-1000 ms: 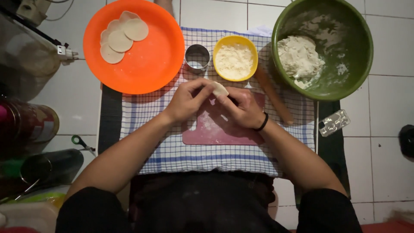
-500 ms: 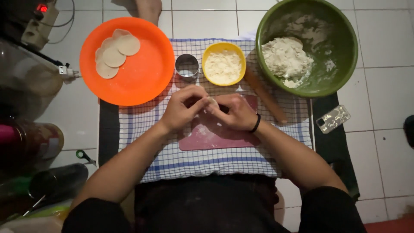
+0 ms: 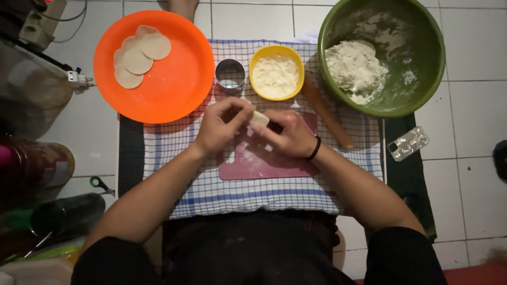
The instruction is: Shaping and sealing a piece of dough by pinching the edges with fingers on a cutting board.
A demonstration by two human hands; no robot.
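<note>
the left hand (image 3: 222, 126) and the right hand (image 3: 289, 133) meet over the pink board (image 3: 264, 163), and both pinch one small piece of dough (image 3: 259, 118) between the fingertips, held just above the board. behind them stand a metal ring cutter (image 3: 230, 74) and a yellow bowl of flour (image 3: 276, 72). four cut rounds (image 3: 140, 60) already lie on the orange plate (image 3: 174, 89), but a big lump of dough (image 3: 353, 66) waits in the green bowl (image 3: 422, 63), so i judge most work is left.

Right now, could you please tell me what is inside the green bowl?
The green bowl holds a lump of pale dough, with flour smeared on its inner wall. Whatever is beneath the dough is covered.
</note>
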